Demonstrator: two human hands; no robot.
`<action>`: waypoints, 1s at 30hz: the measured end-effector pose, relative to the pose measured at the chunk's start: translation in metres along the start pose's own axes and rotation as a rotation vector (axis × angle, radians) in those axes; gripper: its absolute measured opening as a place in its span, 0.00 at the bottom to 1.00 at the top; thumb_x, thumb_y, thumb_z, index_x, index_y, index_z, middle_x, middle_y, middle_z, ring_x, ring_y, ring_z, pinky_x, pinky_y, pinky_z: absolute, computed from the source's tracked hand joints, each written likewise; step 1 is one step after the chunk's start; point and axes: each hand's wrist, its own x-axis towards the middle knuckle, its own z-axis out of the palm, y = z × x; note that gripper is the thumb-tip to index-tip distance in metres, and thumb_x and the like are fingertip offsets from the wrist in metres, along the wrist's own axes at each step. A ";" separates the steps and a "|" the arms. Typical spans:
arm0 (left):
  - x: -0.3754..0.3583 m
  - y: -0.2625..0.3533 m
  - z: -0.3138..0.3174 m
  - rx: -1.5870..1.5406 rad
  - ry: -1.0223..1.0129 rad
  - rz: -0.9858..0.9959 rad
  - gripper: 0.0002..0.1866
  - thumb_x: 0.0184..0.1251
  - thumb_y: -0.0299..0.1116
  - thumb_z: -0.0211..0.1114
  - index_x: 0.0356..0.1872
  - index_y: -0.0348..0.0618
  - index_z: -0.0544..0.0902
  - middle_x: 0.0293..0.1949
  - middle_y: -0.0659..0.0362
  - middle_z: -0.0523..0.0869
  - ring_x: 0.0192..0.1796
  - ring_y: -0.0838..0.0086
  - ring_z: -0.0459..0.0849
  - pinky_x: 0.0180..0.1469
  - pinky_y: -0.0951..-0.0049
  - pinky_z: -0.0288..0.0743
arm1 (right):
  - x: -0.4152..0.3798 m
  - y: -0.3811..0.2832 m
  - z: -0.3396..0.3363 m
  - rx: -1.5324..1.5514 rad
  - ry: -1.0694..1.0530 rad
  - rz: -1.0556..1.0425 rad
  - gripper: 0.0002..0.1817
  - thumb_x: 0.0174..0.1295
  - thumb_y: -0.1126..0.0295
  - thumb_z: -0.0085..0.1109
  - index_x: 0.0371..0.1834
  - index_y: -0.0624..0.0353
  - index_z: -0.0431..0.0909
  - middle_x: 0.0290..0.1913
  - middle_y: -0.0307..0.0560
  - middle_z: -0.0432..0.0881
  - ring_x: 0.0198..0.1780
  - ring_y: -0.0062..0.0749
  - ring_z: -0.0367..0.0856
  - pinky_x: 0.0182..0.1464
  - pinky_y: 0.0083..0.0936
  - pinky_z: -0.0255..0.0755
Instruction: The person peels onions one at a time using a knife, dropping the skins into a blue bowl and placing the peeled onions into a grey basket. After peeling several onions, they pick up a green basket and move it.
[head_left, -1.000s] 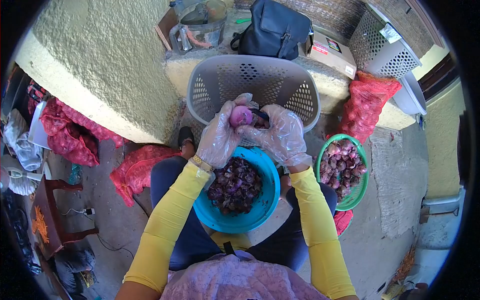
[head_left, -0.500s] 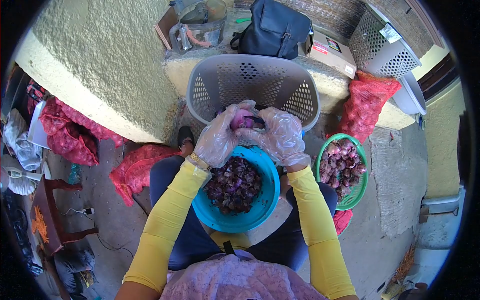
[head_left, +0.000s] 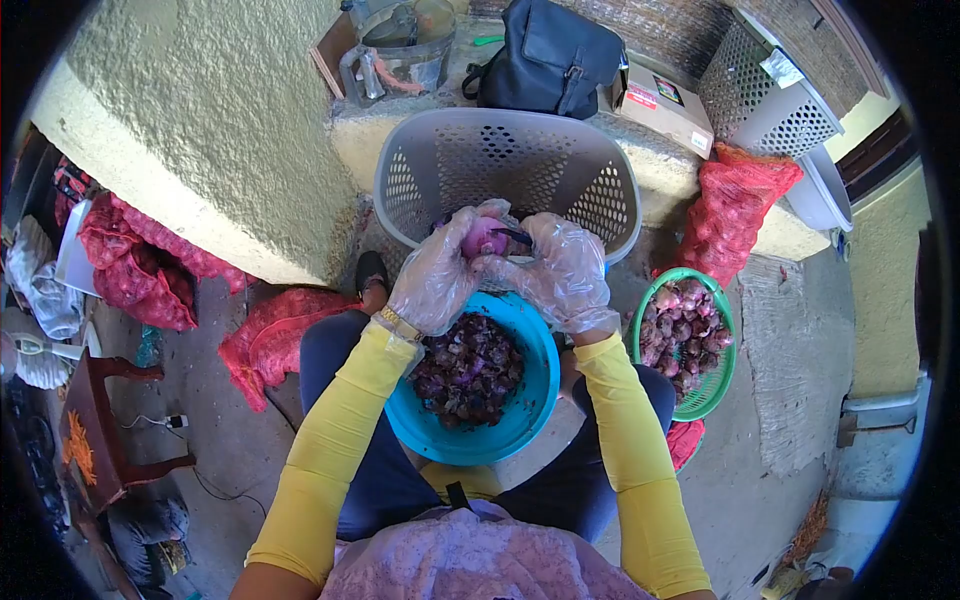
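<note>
Both hands wear clear plastic gloves and meet above the near rim of a grey perforated basket (head_left: 500, 125). A purple onion (head_left: 484, 238) is gripped in my left hand (head_left: 440, 270). My right hand (head_left: 568, 268) is closed on a small dark blade (head_left: 516, 236), which points at the onion; its handle is hidden in the fingers. Below the hands, a blue basin (head_left: 535, 400) between the legs holds dark onion skins and pieces (head_left: 468, 372).
On the right stand a green basket (head_left: 718, 388) of onions and a red mesh sack (head_left: 735, 210). More red sacks (head_left: 290, 335) lie left. A black bag (head_left: 555, 60) and a box (head_left: 662, 108) sit on the ledge behind the grey basket. A small table (head_left: 110, 430) is far left.
The blade has shifted slightly at the onion, and more of the onion's purple surface shows. Both hands stay in nearly the same place.
</note>
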 end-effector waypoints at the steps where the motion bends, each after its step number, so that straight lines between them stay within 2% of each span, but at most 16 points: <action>1: -0.001 0.001 0.002 -0.001 0.000 -0.001 0.27 0.90 0.45 0.52 0.74 0.33 0.72 0.64 0.50 0.83 0.62 0.65 0.84 0.60 0.68 0.82 | 0.000 0.001 0.000 -0.007 0.018 -0.015 0.30 0.48 0.41 0.82 0.38 0.57 0.88 0.33 0.51 0.86 0.38 0.52 0.89 0.41 0.45 0.80; 3: -0.003 0.005 0.008 -0.033 0.064 -0.038 0.26 0.89 0.44 0.51 0.73 0.32 0.73 0.64 0.50 0.83 0.60 0.66 0.84 0.60 0.69 0.82 | 0.000 0.002 -0.001 -0.023 0.003 -0.019 0.30 0.49 0.41 0.82 0.39 0.57 0.88 0.34 0.51 0.87 0.38 0.52 0.89 0.41 0.45 0.80; 7: -0.003 0.006 0.008 -0.005 0.050 -0.034 0.26 0.89 0.43 0.52 0.73 0.31 0.73 0.64 0.49 0.82 0.60 0.66 0.84 0.61 0.69 0.81 | 0.000 0.000 -0.001 -0.016 0.010 -0.038 0.29 0.50 0.41 0.81 0.39 0.57 0.88 0.35 0.50 0.87 0.38 0.52 0.89 0.41 0.44 0.81; 10: -0.003 0.006 0.007 -0.009 0.076 -0.031 0.26 0.88 0.43 0.53 0.73 0.31 0.73 0.64 0.47 0.82 0.62 0.64 0.83 0.63 0.66 0.81 | 0.002 -0.002 -0.002 -0.045 -0.032 -0.020 0.29 0.50 0.41 0.80 0.37 0.57 0.89 0.33 0.50 0.86 0.37 0.52 0.88 0.40 0.44 0.80; 13: -0.001 0.005 0.001 -0.034 0.020 -0.043 0.26 0.88 0.42 0.53 0.73 0.31 0.73 0.65 0.46 0.82 0.65 0.62 0.83 0.65 0.65 0.80 | 0.000 -0.002 0.000 -0.029 -0.042 -0.031 0.28 0.51 0.41 0.80 0.35 0.57 0.89 0.31 0.50 0.86 0.35 0.51 0.88 0.39 0.44 0.79; 19: -0.003 0.008 0.005 0.028 0.085 -0.018 0.26 0.87 0.41 0.54 0.74 0.31 0.72 0.68 0.44 0.80 0.68 0.59 0.81 0.67 0.60 0.81 | -0.003 0.005 0.003 -0.128 -0.067 -0.094 0.28 0.52 0.40 0.79 0.31 0.57 0.87 0.31 0.50 0.86 0.35 0.53 0.87 0.38 0.44 0.78; 22: -0.003 0.010 0.003 0.025 0.082 -0.024 0.27 0.86 0.40 0.55 0.75 0.32 0.71 0.68 0.44 0.80 0.68 0.58 0.82 0.67 0.58 0.82 | -0.006 0.009 0.000 -0.068 -0.046 -0.103 0.28 0.54 0.39 0.76 0.36 0.56 0.86 0.33 0.50 0.85 0.38 0.51 0.87 0.40 0.48 0.77; 30: -0.003 0.008 -0.002 0.138 -0.008 0.001 0.28 0.86 0.40 0.56 0.78 0.35 0.69 0.67 0.46 0.81 0.64 0.61 0.83 0.66 0.59 0.82 | -0.003 0.007 -0.005 -0.020 -0.042 -0.048 0.29 0.52 0.40 0.77 0.38 0.57 0.85 0.36 0.52 0.85 0.41 0.53 0.87 0.43 0.48 0.78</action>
